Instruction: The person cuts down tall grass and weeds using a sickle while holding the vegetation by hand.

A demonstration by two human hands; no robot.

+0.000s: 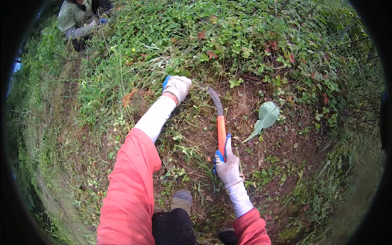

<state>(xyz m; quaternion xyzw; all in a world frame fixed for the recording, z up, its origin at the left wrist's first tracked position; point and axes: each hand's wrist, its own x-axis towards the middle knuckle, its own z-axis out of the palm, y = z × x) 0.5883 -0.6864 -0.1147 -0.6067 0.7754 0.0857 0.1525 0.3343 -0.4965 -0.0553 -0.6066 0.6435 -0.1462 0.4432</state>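
Observation:
My right hand (228,169), in a white knit glove with blue coating, is closed round the orange handle (221,131) of a sickle. The sickle's curved grey blade (215,99) points away from me, low over cut stubble, its tip among thin stems. Ahead and to the left, my left hand (177,86) wears a matching glove and makes a fist round thin weed stems (160,62). These stems spread out just beyond the fist; the fingers' undersides are hidden. A broad detached green leaf (267,118) lies right of the blade.
Dense low leafy growth (232,33) covers the slope ahead, with some red leaves. Brown soil with cut stems (245,101) shows right of the sickle. My boot (181,200) stands below. At upper left another person (75,18) in a green shirt bends over the plants.

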